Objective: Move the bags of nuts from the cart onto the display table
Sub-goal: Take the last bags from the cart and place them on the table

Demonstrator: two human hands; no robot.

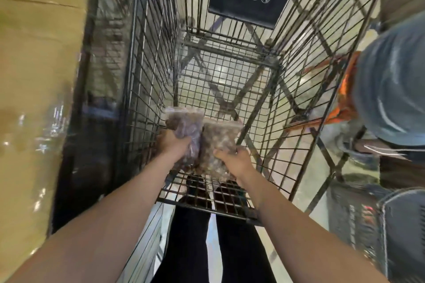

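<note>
Both my arms reach down into a black wire cart. My left hand grips a clear bag of dark nuts at its lower part. My right hand grips a second clear bag of paler nuts beside it. The two bags touch side by side, held upright just above the near end of the cart's mesh floor. The rest of the mesh floor shows no other bags. The display table is out of view.
A tan cardboard surface with plastic wrap rises at the left, close to the cart. Another person in a blue cap and orange cloth bends at the cart's right side. A dark basket sits at lower right. My dark-trousered legs stand behind the cart.
</note>
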